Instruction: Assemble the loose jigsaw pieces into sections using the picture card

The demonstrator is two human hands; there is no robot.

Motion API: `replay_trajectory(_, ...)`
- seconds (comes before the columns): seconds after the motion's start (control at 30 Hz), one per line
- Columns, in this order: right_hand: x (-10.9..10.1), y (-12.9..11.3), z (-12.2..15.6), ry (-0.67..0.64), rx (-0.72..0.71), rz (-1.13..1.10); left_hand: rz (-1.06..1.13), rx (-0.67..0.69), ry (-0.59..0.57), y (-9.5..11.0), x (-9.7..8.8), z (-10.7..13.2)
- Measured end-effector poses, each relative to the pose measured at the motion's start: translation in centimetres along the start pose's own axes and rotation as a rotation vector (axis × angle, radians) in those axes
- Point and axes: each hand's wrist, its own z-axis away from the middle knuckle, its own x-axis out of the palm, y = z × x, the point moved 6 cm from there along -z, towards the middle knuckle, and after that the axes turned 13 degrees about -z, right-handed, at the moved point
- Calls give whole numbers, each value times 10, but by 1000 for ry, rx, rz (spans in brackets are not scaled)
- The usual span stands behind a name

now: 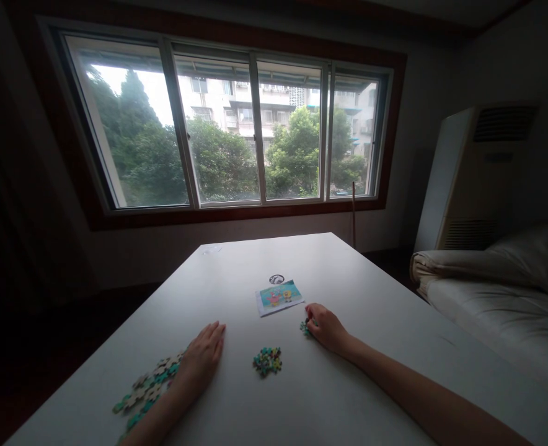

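My left hand (203, 354) lies flat on the white table, fingers stretched out, beside a spread of loose jigsaw puzzle pieces (150, 384) in green and pale beige. Part of that spread is hidden under the hand and forearm. Farther forward, my right hand (326, 327) has its fingers curled down at a small group of green puzzle pieces (304, 328); whether it grips one is hidden. Between the hands sits a compact heap of colourful puzzle pieces (268, 361). Just beyond, a picture card (280, 297) with cartoon figures on a blue-green ground rests on the table.
A dark round emblem (276, 279) shows on the table (237, 266) behind the card. To the right stand a pale sofa (478, 291) and a tall floor air conditioner (464, 173). A stick (354, 217) leans by the wide window (222, 130).
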Motion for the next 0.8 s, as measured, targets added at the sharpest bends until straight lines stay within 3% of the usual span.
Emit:
replay_trajectory(0.27, 0, -5, 4, -29, -10, 83, -98, -113, -69, -8, 0, -1)
replay_trajectory(0.47, 0, -6, 3, -34, -35, 136, -172, -86, -114, -12, -13, 1)
replay_trajectory(0.7, 1, -6, 6, -30, -64, 140, -174, -108, -165, -21, -16, 2)
replay_trajectory(0.8, 1, -14, 8, -78, -141, 106, -150, -147, -174, -26, -19, 2)
